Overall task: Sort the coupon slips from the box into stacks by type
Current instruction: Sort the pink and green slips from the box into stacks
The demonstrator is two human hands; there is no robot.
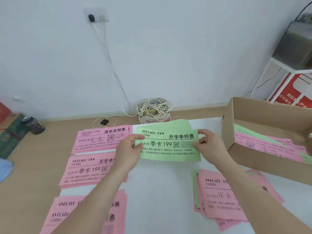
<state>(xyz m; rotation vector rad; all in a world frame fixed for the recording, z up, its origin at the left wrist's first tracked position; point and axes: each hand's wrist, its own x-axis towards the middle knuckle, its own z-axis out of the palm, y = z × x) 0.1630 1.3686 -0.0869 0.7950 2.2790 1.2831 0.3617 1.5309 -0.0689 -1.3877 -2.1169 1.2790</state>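
Observation:
A green coupon slip point(168, 146) is held flat over the white sheet, on top of a fanned green stack point(179, 124). My left hand point(129, 149) pinches its left edge and my right hand point(208, 144) pinches its right edge. Pink stacks lie around: a far-left one point(94, 141), a middle-left one point(84, 171), a near-left one point(64, 215) partly under my left forearm, and a near-right one point(219, 200) under my right forearm. The cardboard box point(263, 157) at right holds several pink and green slips point(263, 144).
A white sheet point(160, 191) covers the wooden floor under the stacks. A small carton with tangled white cable point(153, 110) stands by the wall behind the green stack. A dark bottle point(33, 124) and boxes lie at left; a white rack point(287, 65) stands at right.

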